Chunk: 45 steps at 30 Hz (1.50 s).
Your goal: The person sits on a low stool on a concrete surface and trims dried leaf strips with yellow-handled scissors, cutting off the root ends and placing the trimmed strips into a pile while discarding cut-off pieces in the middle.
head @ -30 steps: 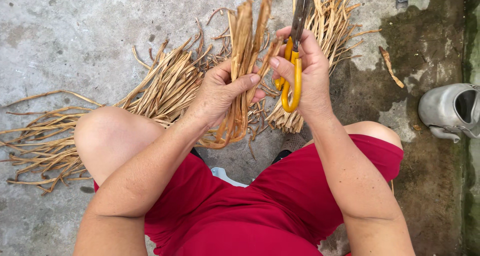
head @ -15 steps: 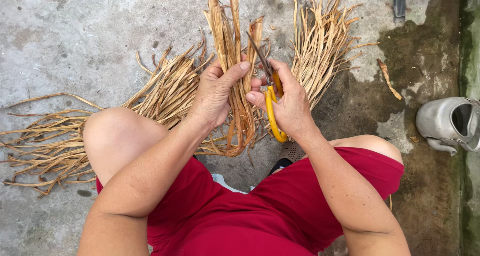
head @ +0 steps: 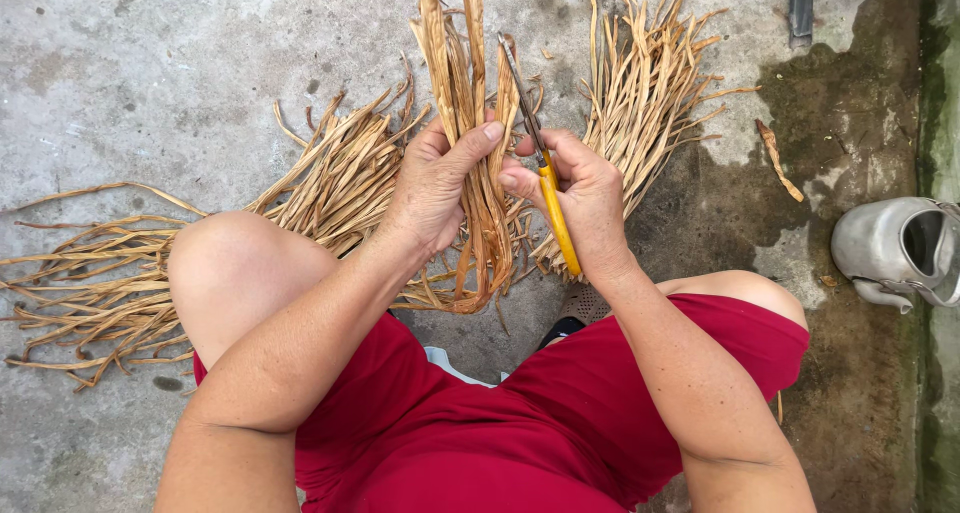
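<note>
My left hand (head: 435, 183) grips a small bunch of dried tan straw strips (head: 470, 83) that stands upright and folds under at the bottom. My right hand (head: 580, 198) holds yellow-handled scissors (head: 548, 188), the thin blades pointing up and lying against the right side of the bunch. The right fingertips also touch the strips. Both hands meet above my knees, over a concrete floor.
A long pile of dried strips (head: 200, 253) fans out to the left on the floor, and a shorter bundle (head: 645, 103) lies behind my right hand. A grey metal kettle (head: 900, 253) stands at the right edge. A dark pipe end (head: 802, 8) shows at the top.
My right hand came down and left with the scissors until it met the bunch. The left hand lifted the bunch more upright.
</note>
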Each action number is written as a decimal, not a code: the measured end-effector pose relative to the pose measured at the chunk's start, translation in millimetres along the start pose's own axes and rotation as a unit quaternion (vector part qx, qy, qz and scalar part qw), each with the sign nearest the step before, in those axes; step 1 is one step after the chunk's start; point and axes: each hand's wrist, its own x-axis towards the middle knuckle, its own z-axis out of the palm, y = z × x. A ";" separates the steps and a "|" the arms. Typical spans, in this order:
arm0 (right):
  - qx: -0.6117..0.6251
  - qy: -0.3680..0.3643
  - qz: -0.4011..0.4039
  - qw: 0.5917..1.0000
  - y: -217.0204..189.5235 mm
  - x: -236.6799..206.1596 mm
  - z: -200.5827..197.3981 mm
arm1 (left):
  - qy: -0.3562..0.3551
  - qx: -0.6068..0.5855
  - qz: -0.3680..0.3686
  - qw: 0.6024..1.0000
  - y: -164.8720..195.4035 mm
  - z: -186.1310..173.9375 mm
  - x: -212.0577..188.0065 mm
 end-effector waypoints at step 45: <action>0.189 0.018 -0.027 0.981 -11.2 12.5 -34.6 | -0.025 0.194 0.033 0.980 -7.9 -3.0 -7.8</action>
